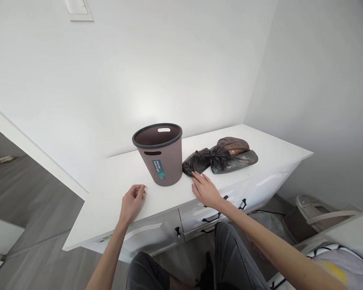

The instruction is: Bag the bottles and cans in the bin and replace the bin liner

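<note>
On the white cabinet top stands an upright brown bin (169,161) with a dark rim, two handle slots and a teal label; no liner shows inside it. Just right of it lies a knotted black plastic bag (234,155), its see-through right part filled with colourful items. My right hand (206,191) lies on the front edge of the cabinet top, fingers spread, fingertips at the bag's loose left end. My left hand (133,201) rests left of the bin with its fingers curled together; whatever they may hold is too small to name.
The white cabinet (103,217) has drawers and doors with black handles below its top. A wall rises behind it, with a switch (79,8) at the upper left. On the floor at the right stands a beige appliance (308,213). My knees are below the front edge.
</note>
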`<state>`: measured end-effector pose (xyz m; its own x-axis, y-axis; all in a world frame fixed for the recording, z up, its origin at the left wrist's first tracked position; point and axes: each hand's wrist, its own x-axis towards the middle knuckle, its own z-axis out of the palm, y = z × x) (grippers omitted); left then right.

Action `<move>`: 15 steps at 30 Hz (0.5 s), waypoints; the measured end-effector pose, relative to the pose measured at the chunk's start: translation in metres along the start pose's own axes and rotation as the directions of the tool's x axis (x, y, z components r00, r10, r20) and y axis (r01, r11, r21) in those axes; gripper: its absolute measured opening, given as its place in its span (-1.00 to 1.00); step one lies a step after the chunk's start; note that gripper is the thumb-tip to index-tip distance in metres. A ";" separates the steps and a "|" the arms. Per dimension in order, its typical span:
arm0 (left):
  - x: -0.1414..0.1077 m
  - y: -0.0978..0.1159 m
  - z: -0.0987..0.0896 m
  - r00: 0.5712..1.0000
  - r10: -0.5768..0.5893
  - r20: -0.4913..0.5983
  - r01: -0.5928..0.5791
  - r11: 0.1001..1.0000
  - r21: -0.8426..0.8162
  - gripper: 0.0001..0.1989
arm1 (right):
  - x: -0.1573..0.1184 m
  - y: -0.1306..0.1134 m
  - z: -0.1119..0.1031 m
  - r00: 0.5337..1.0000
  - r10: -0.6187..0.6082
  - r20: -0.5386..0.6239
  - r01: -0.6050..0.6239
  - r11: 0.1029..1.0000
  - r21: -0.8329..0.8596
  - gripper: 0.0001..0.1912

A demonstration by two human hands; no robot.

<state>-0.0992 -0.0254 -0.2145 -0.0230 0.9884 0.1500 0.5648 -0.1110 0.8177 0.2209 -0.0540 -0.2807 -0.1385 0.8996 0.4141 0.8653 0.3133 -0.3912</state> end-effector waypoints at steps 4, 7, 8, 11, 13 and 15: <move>-0.010 0.004 -0.001 0.999 0.007 0.040 -0.005 0.998 -0.057 -0.55 | -0.041 -0.029 -0.035 0.995 0.090 0.046 -0.099 0.948 0.303 -0.52; -0.036 0.017 0.005 1.000 0.021 -0.004 -0.021 0.990 -0.138 -0.54 | -0.071 -0.057 -0.072 0.964 0.240 0.111 -0.255 0.733 0.631 -0.54; -0.048 0.024 0.009 0.999 0.028 -0.029 -0.032 0.989 -0.148 -0.55 | -0.081 -0.066 -0.083 0.948 0.285 0.139 -0.294 0.626 0.722 -0.55; -0.086 0.050 0.020 0.991 0.087 -0.102 -0.099 0.989 -0.114 -0.57 | -0.108 -0.086 -0.107 0.867 0.464 0.184 -0.342 0.283 0.896 -0.56; -0.106 0.070 0.027 0.983 0.156 -0.096 -0.164 0.983 -0.083 -0.59 | -0.122 -0.093 -0.112 0.800 0.573 0.177 -0.264 0.071 0.962 -0.61; -0.119 0.087 0.031 0.975 0.221 0.002 -0.220 0.973 -0.073 -0.59 | -0.131 -0.096 -0.110 0.747 0.641 0.174 -0.160 -0.081 0.984 -0.67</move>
<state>-0.0214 -0.1494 -0.1786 0.1035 0.9397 0.3259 0.4940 -0.3330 0.8031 0.2083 -0.2351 -0.2070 0.3675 0.9262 -0.0849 -0.5215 0.1296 -0.8434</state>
